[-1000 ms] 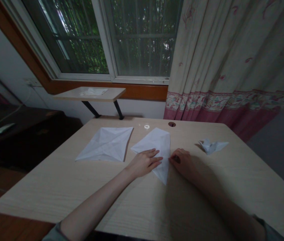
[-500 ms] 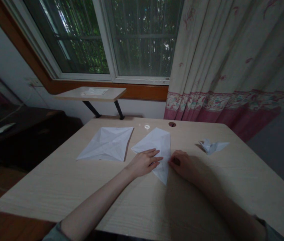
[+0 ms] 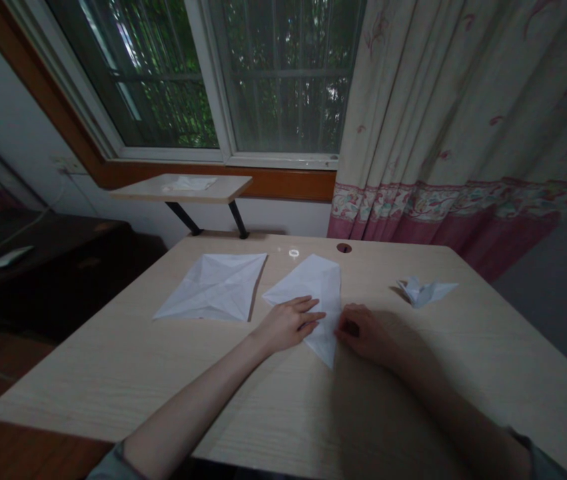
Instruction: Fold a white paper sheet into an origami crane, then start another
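A white sheet folded into a triangle (image 3: 316, 287) lies on the light wooden desk (image 3: 273, 400) in front of me. My left hand (image 3: 288, 325) rests flat on its near left part, fingers stretched out toward the right. My right hand (image 3: 363, 331) is curled, its fingertips pressing along the triangle's right edge near the lower point. A second white sheet (image 3: 216, 287), unfolded and creased, lies flat to the left. A small folded paper figure (image 3: 424, 291) sits at the right of the desk.
A small round hole (image 3: 344, 248) and a small white ring (image 3: 293, 253) are near the desk's far edge. A little shelf (image 3: 183, 187) juts out under the window. A curtain (image 3: 463, 133) hangs at right. A dark cabinet (image 3: 38, 260) stands at left.
My right hand has slid a little toward me along the triangle's right edge. My left hand and the papers stay where they were.
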`<action>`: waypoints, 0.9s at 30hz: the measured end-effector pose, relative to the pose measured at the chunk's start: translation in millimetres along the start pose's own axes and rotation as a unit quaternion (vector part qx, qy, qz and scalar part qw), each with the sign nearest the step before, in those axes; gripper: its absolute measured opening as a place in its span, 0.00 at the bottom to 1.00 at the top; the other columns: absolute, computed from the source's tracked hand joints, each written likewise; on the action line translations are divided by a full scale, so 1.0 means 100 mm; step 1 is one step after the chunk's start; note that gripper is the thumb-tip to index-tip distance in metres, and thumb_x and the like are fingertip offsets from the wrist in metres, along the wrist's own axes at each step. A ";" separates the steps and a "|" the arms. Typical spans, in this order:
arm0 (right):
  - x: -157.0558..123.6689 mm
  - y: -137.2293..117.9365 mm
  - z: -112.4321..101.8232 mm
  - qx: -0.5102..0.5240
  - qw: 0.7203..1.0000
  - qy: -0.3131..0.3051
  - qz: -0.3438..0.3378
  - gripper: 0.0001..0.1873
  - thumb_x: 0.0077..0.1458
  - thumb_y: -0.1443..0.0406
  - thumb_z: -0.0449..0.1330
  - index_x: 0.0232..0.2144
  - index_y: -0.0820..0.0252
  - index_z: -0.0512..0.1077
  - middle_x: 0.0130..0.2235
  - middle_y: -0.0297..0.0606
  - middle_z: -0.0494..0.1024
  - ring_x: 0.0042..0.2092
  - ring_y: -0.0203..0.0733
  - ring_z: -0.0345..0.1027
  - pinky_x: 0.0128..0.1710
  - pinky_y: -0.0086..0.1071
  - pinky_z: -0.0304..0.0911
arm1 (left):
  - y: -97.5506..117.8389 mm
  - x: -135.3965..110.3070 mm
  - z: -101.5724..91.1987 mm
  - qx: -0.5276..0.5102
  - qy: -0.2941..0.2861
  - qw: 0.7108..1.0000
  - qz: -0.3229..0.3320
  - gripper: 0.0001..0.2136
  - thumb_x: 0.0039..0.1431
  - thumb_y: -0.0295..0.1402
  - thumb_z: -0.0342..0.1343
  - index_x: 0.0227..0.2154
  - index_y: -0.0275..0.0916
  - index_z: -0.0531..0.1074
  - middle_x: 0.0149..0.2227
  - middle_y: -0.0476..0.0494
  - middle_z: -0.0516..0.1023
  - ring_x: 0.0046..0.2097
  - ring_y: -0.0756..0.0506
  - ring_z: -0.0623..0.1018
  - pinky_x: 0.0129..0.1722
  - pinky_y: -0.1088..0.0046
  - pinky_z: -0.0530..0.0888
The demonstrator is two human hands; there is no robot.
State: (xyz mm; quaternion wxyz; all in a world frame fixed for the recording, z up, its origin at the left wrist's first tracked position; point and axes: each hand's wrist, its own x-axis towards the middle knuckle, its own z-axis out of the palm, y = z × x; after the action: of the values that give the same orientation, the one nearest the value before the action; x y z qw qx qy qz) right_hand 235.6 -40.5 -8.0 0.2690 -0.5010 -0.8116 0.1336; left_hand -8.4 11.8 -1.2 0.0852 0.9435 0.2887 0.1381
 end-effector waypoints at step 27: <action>-0.06 -0.25 -0.13 0.008 0.988 -0.113 -0.104 0.09 0.53 0.67 0.65 0.25 0.56 0.68 0.31 0.34 0.74 0.36 0.42 0.66 0.42 0.37 0.62 | -0.05 0.00 0.00 -0.022 0.015 1.000 -0.004 0.15 0.69 0.32 0.54 0.55 0.48 0.77 0.63 0.44 0.72 0.64 0.41 0.72 0.63 0.60 0.71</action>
State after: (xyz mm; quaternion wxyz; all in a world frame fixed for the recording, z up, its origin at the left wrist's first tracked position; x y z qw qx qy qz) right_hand 226.0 -57.9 12.9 0.1922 -0.3931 -0.8835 0.1674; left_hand -10.9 15.2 -2.8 0.1023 0.9381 0.2905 0.1585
